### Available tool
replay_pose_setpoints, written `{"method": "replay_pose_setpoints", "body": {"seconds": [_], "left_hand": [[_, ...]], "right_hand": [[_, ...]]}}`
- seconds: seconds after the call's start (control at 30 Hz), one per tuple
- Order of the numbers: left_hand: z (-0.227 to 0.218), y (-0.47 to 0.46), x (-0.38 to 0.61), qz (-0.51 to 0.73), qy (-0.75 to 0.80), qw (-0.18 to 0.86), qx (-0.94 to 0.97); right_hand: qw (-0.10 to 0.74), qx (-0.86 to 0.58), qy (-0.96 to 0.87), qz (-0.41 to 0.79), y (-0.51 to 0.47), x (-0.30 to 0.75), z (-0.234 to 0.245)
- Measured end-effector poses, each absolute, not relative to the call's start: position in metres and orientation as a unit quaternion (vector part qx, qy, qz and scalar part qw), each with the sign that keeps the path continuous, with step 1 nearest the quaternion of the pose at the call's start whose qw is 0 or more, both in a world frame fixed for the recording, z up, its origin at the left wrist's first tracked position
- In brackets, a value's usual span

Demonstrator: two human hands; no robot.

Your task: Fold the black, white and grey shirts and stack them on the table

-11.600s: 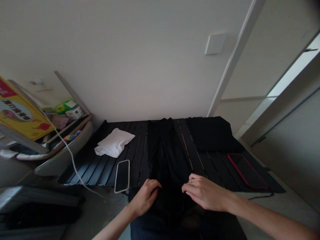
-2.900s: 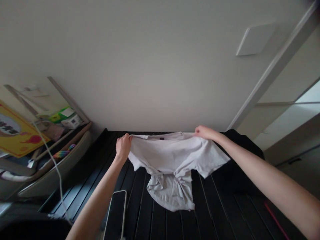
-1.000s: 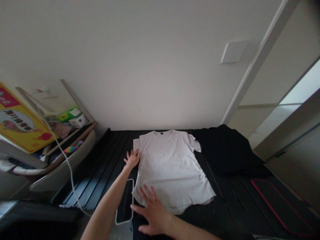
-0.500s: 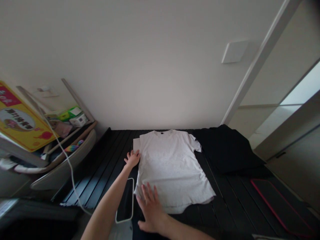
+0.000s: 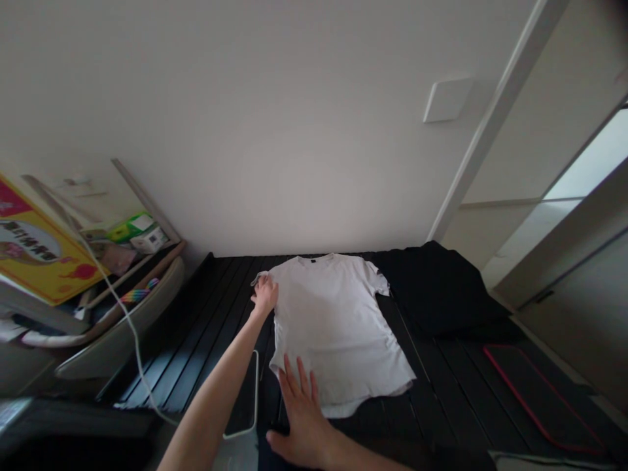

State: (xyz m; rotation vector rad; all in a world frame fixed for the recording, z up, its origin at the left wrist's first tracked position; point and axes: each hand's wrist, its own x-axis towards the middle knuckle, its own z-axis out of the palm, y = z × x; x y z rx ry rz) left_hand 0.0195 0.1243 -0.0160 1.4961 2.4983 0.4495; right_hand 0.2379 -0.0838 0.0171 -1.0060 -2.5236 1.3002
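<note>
Hands well apart suits this: my left hand (image 5: 263, 297) pinches the white T-shirt (image 5: 333, 327) at its sleeve, my right hand (image 5: 300, 422) spread open by the hem.

The T-shirt (image 5: 333, 327) is plain pale grey, on black slats (image 5: 196, 347) beside a solid black cloth (image 5: 436, 294). Near right, a black pad (image 5: 534, 399) has red edges; far left, a yellow board (image 5: 39, 261) shows red patches.

The white T-shirt (image 5: 333, 333) is soft, matt knit cloth, lightly creased. The black slats (image 5: 161, 373) beneath it look smooth and matt, though their material is hard to tell. The dark cloth (image 5: 441, 291) is matt too. The phone (image 5: 246, 399) has a glossy dark face inside a pale rim, and the yellow printed sign (image 5: 39, 261) has a smooth paper-like finish.
</note>
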Motion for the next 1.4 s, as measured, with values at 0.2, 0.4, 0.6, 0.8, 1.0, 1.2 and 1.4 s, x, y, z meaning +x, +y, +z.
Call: {"method": "replay_pose_setpoints", "body": {"seconds": [0.2,0.4,0.6,0.8,1.0,1.2,1.4], "left_hand": [[-0.004,0.148,0.084,0.169,0.767,0.082,0.613],[-0.036,0.148,0.144,0.097,0.637,0.141,0.751],[-0.08,0.128,0.154,0.087,0.674,0.095,0.728],[-0.089,0.14,0.143,0.106,0.727,0.073,0.674],[-0.081,0.168,0.129,0.114,0.787,0.063,0.603],[-0.073,0.203,0.13,0.047,0.728,0.15,0.668],[-0.076,0.21,0.138,0.042,0.705,0.127,0.697]], "right_hand": [[0.053,-0.434,-0.818,0.374,-0.091,0.253,-0.035],[0.065,-0.524,-0.787,0.319,-0.086,0.286,-0.067],[0.076,-0.508,-0.804,0.299,-0.078,0.315,-0.067],[0.061,-0.393,-0.852,0.34,-0.075,0.326,-0.051],[0.063,-0.326,-0.874,0.355,-0.07,0.326,-0.06],[0.06,-0.337,-0.876,0.339,-0.07,0.311,-0.087],[0.028,-0.294,-0.858,0.42,-0.048,0.331,-0.063]]}}
